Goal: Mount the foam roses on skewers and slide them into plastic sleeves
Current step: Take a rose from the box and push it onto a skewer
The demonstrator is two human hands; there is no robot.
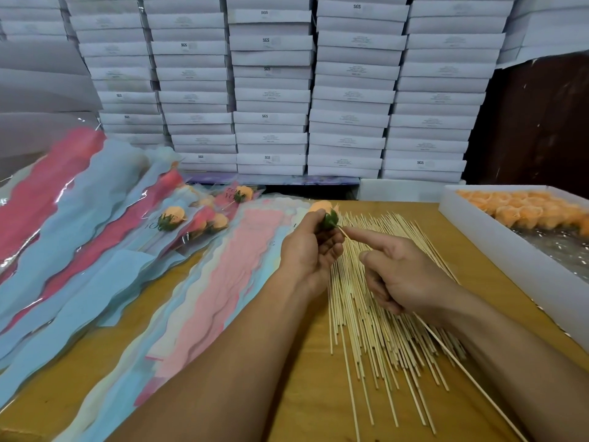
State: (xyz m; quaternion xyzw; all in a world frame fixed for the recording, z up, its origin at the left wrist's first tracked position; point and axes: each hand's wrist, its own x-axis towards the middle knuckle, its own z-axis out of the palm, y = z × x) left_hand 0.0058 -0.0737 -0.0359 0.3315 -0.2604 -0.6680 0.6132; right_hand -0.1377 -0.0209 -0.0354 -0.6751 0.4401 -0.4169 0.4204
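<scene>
Rose meets skewer above the bench
Left hand [310, 250] grip clamped on an orange rose [325, 213]; right hand [404, 275] grip clamped on a skewer [471, 379], its tip at the rose's green base, loose skewers [376, 330] beneath both

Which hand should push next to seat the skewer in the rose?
Right. The right hand grips the skewer, its tip at the rose base. The left hand only holds the rose steady.
</scene>
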